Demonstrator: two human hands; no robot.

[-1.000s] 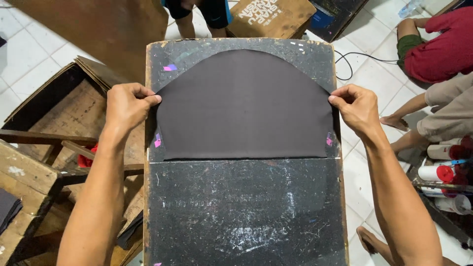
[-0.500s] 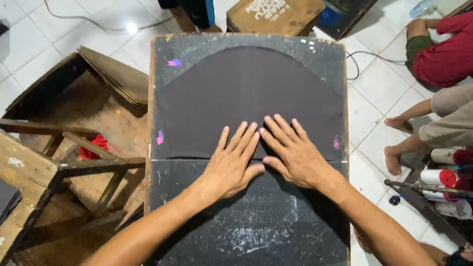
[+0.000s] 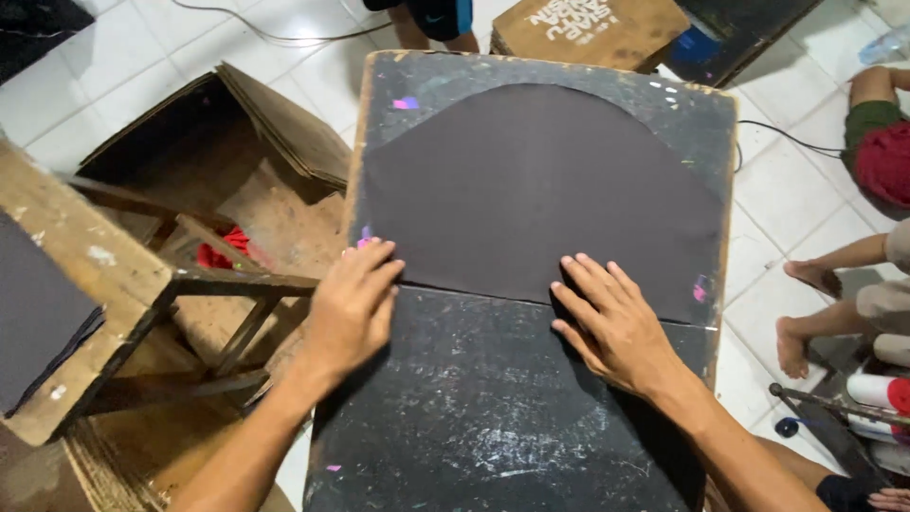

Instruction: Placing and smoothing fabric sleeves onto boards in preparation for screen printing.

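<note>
Scuffed black board (image 3: 493,417); dark arch-shaped fabric (image 3: 540,190) lying flat; both hands, left (image 3: 351,308), right (image 3: 611,322), spread flat, gripping nothing

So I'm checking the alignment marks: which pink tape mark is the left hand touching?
The one at the fabric's lower-left corner, under the left hand's fingertips; the other two lie untouched.

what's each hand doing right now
Left hand: open, flat on the dark arch-shaped fabric sheet's left corner.
Right hand: open, flat on its lower edge.
</note>
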